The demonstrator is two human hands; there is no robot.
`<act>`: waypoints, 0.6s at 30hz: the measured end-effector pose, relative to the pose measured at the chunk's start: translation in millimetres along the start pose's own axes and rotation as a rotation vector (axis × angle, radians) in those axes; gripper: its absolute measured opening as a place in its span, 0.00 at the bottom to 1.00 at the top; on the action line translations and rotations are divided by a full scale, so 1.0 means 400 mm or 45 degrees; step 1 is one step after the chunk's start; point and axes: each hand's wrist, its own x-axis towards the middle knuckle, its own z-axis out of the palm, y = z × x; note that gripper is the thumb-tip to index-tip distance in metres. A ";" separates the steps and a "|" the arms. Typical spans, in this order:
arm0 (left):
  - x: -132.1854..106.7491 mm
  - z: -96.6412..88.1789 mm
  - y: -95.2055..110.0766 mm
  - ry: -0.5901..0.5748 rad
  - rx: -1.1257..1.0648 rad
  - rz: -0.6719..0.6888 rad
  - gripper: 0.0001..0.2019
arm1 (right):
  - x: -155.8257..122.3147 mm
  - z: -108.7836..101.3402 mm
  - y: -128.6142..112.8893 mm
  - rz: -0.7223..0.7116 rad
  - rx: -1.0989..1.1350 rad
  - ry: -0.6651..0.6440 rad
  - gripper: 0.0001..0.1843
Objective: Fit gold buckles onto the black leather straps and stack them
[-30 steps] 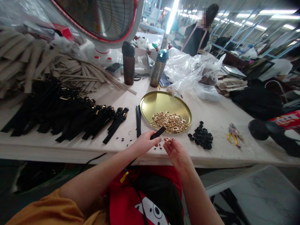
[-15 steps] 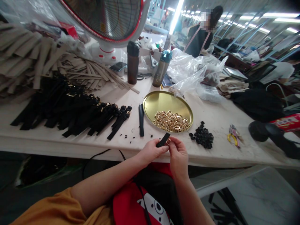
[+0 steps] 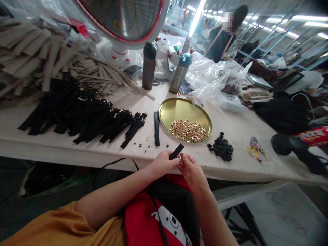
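My left hand (image 3: 164,164) pinches a short black strap (image 3: 176,151) at the table's front edge, its free end pointing up and to the right. Close against it, my right hand (image 3: 191,171) has its fingers closed on a small gold buckle (image 3: 180,155) at the strap's near end. Whether the strap passes through the buckle is too small to tell. Behind the hands, a round gold tray (image 3: 174,106) holds a heap of gold buckles (image 3: 189,131). Left of the tray lie a few plain black straps (image 3: 156,129). A pile of small black pieces (image 3: 221,147) is to its right.
Many black straps with buckles (image 3: 97,119) cover the left of the table, before beige strips (image 3: 30,51). A fan (image 3: 123,20), two bottles (image 3: 149,66) and plastic bags (image 3: 217,78) stand behind. Pliers (image 3: 254,149) lie at right. A person (image 3: 220,41) is in the background.
Both hands have shifted slightly left and stay together. The right hand has turned, with its fingers now nearer the strap's lower end. The whole view has moved a little.
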 end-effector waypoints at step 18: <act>-0.014 0.008 -0.012 0.054 0.240 0.172 0.12 | -0.041 -0.011 0.011 -0.665 -0.924 0.197 0.11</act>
